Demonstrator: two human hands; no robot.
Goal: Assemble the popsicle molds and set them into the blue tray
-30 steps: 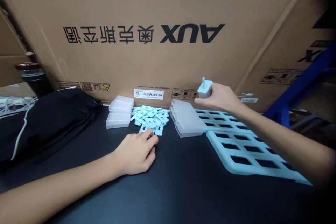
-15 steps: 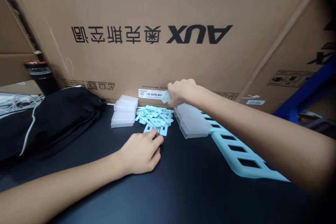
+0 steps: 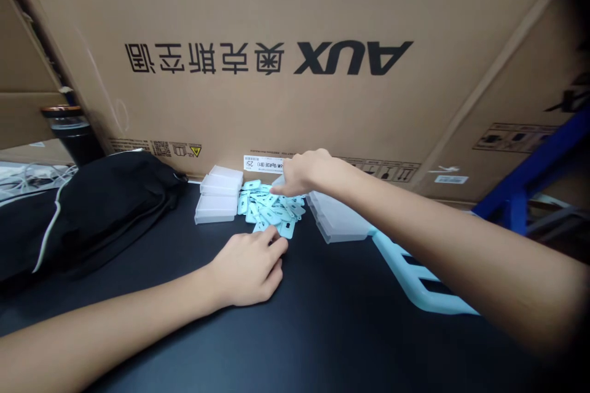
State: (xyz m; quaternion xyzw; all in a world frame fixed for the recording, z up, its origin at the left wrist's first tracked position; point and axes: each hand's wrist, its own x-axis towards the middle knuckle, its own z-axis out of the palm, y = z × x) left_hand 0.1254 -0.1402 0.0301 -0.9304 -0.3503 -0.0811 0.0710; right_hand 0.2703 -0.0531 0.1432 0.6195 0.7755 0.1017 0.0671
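Observation:
Small flat light blue plastic pieces with cut-out slots (image 3: 271,206) lie in a loose heap on the black table (image 3: 322,319). My right hand (image 3: 302,171) is over the heap's back right side, closed on a translucent plastic box (image 3: 278,181) that is mostly hidden behind the fingers. My left hand (image 3: 249,267) rests on the table at the heap's front edge. Its fingers are curled, with the fingertips against the front pieces; whatever may be under them is hidden.
Translucent plastic boxes (image 3: 216,207) stand left of the heap, with more such boxes (image 3: 341,224) to its right. A light blue slotted frame (image 3: 428,298) lies under my right forearm. A large cardboard carton (image 3: 276,110) stands behind. At left are a black cloth bag (image 3: 115,202) and a bottle (image 3: 76,135).
My right hand has moved left and slightly down, from beside the heap to over it. The heap's left and back have more pieces showing. My left hand has stayed in place.

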